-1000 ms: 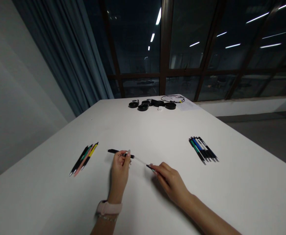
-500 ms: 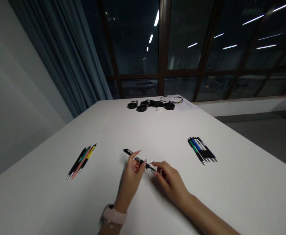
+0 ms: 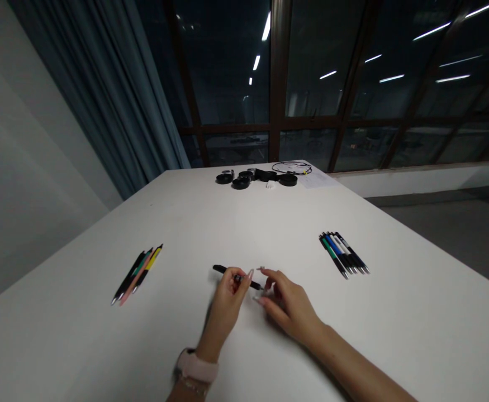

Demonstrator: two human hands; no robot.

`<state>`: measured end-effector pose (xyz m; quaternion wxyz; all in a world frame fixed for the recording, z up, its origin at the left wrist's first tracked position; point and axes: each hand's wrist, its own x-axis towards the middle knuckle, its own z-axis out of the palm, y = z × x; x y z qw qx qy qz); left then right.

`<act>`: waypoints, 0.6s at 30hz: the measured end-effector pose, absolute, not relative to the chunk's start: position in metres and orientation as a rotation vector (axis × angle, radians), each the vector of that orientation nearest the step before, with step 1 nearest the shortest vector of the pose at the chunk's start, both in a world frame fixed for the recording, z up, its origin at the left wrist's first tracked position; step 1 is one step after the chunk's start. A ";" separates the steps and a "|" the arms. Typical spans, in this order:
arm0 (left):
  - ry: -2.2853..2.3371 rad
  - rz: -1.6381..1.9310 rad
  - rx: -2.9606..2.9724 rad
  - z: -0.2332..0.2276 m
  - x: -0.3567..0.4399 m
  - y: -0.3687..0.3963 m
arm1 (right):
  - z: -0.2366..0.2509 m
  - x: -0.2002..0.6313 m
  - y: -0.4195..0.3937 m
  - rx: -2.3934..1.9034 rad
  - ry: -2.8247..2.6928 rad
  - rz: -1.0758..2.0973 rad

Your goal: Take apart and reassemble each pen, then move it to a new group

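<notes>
- Left hand (image 3: 226, 298): its grip is clenched on the black pen (image 3: 233, 275), fingertips pinching the barrel near its right end. The pen's free end points left and lies low over the white surface (image 3: 244, 223); contact with it cannot be confirmed.
- Right hand (image 3: 288, 301): fingertips meet the pen's right-hand tip, just beside the left hand's fingers. Whether they are grasping a small part there or only touching is too small to tell.
- Change noted: a second ago the hands were well apart, with a thin pale refill showing between a black barrel in the left hand and a small piece at the right fingertips. That gap has since closed. The refill is no longer visible and the pen reads as one continuous black body.
- Judgement: the refill appears to have been slid back into the barrel, so the pen looks close to whole again; the tip end is probably being seated or tightened.
- Position: the pen sits at the near centre of the surface, between the two pen groups.
- Surroundings: a bundle of coloured pens (image 3: 137, 272) lies to the left, a row of dark and blue pens (image 3: 343, 254) to the right, both well apart from the hands. Black round items and a cable (image 3: 261, 177) lie at the far edge.
- A wristband (image 3: 197, 365) is on the left wrist.
</notes>
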<state>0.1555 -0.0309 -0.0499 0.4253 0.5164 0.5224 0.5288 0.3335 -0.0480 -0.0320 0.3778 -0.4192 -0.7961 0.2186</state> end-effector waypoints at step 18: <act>1.488 1.503 1.230 -0.051 0.146 -0.026 | -0.035 0.330 -0.027 -1.734 -2.252 0.074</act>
